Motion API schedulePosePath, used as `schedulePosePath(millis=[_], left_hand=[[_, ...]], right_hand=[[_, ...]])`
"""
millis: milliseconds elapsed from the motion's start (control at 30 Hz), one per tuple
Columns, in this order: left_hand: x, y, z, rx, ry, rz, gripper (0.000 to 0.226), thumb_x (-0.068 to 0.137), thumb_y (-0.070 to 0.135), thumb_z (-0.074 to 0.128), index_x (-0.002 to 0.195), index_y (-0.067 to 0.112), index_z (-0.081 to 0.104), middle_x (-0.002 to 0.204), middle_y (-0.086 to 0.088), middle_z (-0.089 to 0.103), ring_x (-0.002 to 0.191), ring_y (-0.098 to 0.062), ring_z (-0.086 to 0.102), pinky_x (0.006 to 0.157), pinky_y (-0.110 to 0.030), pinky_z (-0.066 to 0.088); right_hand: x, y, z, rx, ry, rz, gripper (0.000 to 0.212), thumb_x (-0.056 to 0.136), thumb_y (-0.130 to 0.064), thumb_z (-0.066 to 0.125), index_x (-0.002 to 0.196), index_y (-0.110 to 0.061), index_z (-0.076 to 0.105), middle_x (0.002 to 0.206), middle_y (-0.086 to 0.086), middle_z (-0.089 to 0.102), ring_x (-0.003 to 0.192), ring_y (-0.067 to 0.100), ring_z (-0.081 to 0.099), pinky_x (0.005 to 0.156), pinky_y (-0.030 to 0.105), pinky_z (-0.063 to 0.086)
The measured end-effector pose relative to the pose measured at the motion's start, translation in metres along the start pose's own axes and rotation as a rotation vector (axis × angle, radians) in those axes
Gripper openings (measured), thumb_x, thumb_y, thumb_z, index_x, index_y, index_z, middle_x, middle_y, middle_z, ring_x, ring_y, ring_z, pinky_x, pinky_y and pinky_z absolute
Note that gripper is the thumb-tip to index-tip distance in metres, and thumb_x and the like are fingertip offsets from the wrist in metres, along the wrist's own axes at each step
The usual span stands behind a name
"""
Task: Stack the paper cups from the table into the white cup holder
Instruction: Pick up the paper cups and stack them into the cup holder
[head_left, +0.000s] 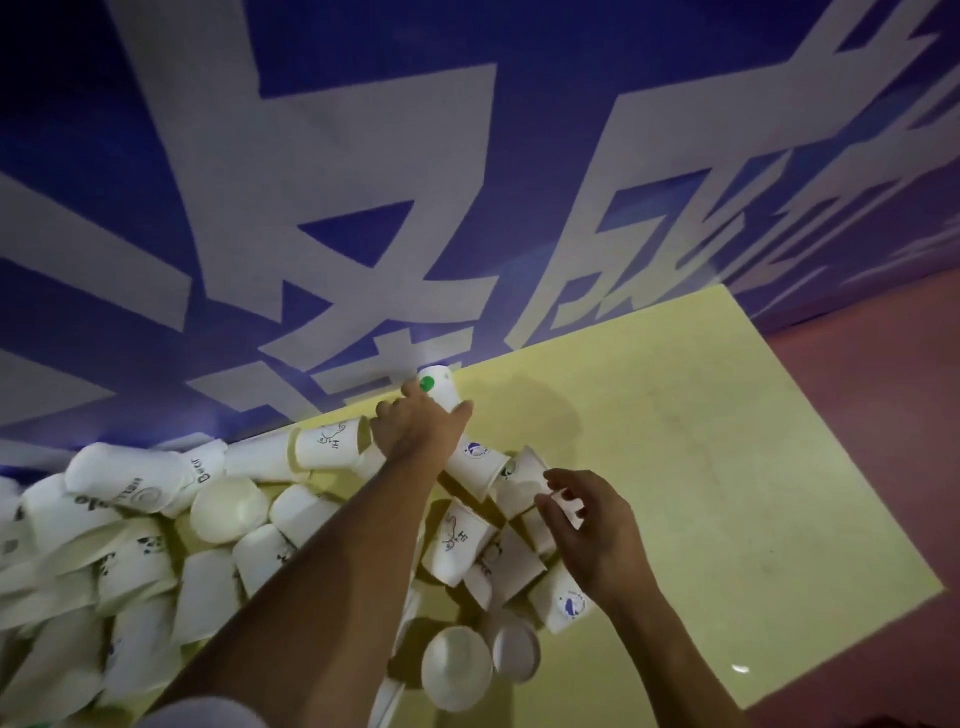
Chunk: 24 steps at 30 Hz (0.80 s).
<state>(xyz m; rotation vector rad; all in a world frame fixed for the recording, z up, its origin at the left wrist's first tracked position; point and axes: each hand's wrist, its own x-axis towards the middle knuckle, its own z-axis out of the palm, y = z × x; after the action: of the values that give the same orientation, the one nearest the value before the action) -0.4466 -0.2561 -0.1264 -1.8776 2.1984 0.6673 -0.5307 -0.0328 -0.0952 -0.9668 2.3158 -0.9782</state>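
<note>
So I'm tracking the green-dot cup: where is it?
The green-dot cup sits at the table's far edge by the blue wall, gripped in the left hand.

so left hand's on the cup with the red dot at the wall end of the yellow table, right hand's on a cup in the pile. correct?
Not quite: the dot is green, not red. The head view shows the left hand gripping the cup with the green dot at the wall end of the yellow table, while the right hand holds a cup in the pile.

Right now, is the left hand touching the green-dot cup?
Touching. The head view shows the left hand wrapped around the base of the green-dot cup, fingers on both sides, no gap.
</note>
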Motion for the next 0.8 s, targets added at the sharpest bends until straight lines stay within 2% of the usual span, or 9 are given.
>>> schedulePosePath(millis=[133,233,300,367,433,500,633,700,800], left_hand=[[0.003,0.009,-0.001,-0.121,-0.032,-0.037,0.069,0.077,0.058,0.073,0.124,0.020,0.039,0.112,-0.010,0.067,0.090,-0.027,0.060,0.074,-0.035,0.049],[-0.009,0.007,-0.026,-0.267,-0.031,0.015,0.065,0.074,0.042,0.078,0.119,0.026,0.035,0.112,-0.008,0.058,0.085,-0.029,0.060,0.063,-0.034,0.048],[-0.022,-0.004,-0.045,-0.323,-0.003,0.084,0.065,0.075,0.032,0.080,0.125,0.028,0.039,0.118,-0.004,0.049,0.087,-0.025,0.056,0.062,-0.031,0.042],[-0.034,-0.024,-0.059,-0.389,0.042,0.162,0.070,0.075,0.027,0.084,0.130,0.031,0.042,0.123,0.002,0.044,0.095,-0.021,0.054,0.063,-0.026,0.040],[-0.042,-0.042,-0.066,-0.474,0.074,0.195,0.074,0.074,0.028,0.090,0.130,0.031,0.042,0.124,0.005,0.047,0.103,-0.017,0.053,0.066,-0.021,0.042],[-0.044,-0.054,-0.069,-0.508,0.084,0.177,0.074,0.073,0.035,0.091,0.130,0.030,0.043,0.128,0.004,0.053,0.110,-0.017,0.053,0.076,-0.026,0.044],[-0.046,-0.064,-0.073,-0.526,0.106,0.168,0.078,0.072,0.043,0.091,0.134,0.031,0.046,0.135,0.002,0.054,0.116,-0.015,0.050,0.080,-0.028,0.043],[-0.049,-0.071,-0.077,-0.569,0.106,0.178,0.080,0.070,0.044,0.092,0.134,0.032,0.045,0.132,0.005,0.054,0.114,-0.015,0.052,0.079,-0.027,0.044],[-0.058,-0.086,-0.085,-0.633,0.104,0.203,0.079,0.069,0.046,0.092,0.131,0.032,0.046,0.127,0.009,0.056,0.111,-0.015,0.055,0.079,-0.028,0.047]], right_hand=[[0.018,0.006,0.000,-0.015,-0.027,0.008,0.023,0.092,-0.027,0.074,0.114,-0.021,0.072,0.104,-0.011,0.069,0.093,0.008,0.062,0.082,0.032,0.054],[0.036,0.002,0.004,-0.024,-0.018,0.012,0.028,0.091,-0.027,0.076,0.116,-0.017,0.071,0.108,-0.005,0.070,0.097,0.014,0.063,0.085,0.039,0.055],[0.048,-0.006,0.010,-0.072,-0.049,-0.037,0.037,0.088,-0.033,0.078,0.120,-0.016,0.070,0.112,-0.002,0.069,0.103,0.019,0.062,0.089,0.040,0.053],[0.059,-0.016,0.020,-0.226,-0.148,-0.082,0.055,0.083,-0.051,0.076,0.126,-0.018,0.066,0.122,-0.002,0.066,0.115,0.024,0.058,0.094,0.041,0.048],[0.066,-0.024,0.031,-0.441,-0.267,-0.075,0.074,0.076,-0.066,0.071,0.135,-0.023,0.059,0.136,-0.005,0.057,0.129,0.023,0.046,0.103,0.043,0.036],[0.068,-0.029,0.042,-0.599,-0.360,-0.064,0.087,0.072,-0.078,0.065,0.140,-0.026,0.053,0.143,-0.007,0.047,0.137,0.022,0.036,0.110,0.047,0.025],[0.067,-0.031,0.050,-0.652,-0.442,-0.009,0.091,0.071,-0.081,0.061,0.147,-0.034,0.043,0.149,-0.006,0.042,0.146,0.023,0.025,0.117,0.058,0.013],[0.066,-0.034,0.051,-0.655,-0.435,-0.004,0.087,0.072,-0.080,0.053,0.145,-0.033,0.045,0.147,-0.005,0.045,0.146,0.023,0.025,0.117,0.059,0.012],[0.060,-0.041,0.052,-0.533,-0.314,-0.013,0.090,0.062,-0.078,0.038,0.128,-0.021,0.057,0.130,-0.002,0.058,0.133,0.024,0.044,0.112,0.058,0.022]])
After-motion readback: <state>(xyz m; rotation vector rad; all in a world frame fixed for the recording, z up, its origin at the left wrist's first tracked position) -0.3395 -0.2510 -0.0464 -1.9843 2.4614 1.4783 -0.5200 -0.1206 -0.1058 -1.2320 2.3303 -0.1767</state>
